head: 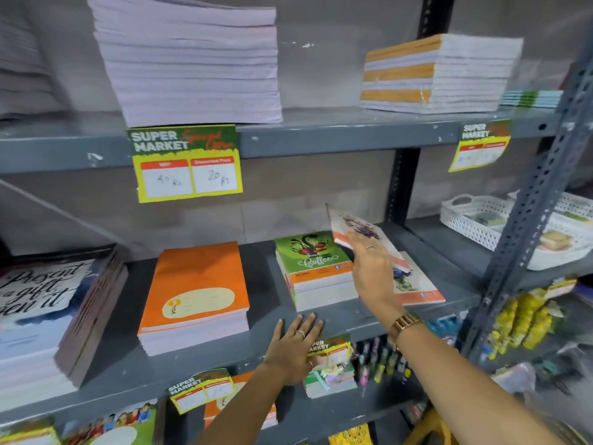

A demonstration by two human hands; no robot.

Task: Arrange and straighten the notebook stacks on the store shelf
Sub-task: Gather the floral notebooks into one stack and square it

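Observation:
On the middle grey shelf [353, 319] lie an orange notebook stack [195, 297], a green "Coffee" notebook stack [316, 271] and, to its right, a low white-and-orange notebook pile [420, 284]. My right hand [373, 271] grips a white notebook with a dark splash print [356, 228], tilted up above that low pile. My left hand [296, 348] rests flat on the shelf's front edge, fingers spread, holding nothing, just below the green stack.
Tall white paper stack [192, 59] and orange-banded notebooks [439, 72] fill the upper shelf. A dark "Present a gift" stack [48, 309] sits at left. White perforated baskets [500, 226] stand at right behind a slotted upright [526, 226]. Price tags [187, 162] hang off shelf edges. Pens and notebooks sit below.

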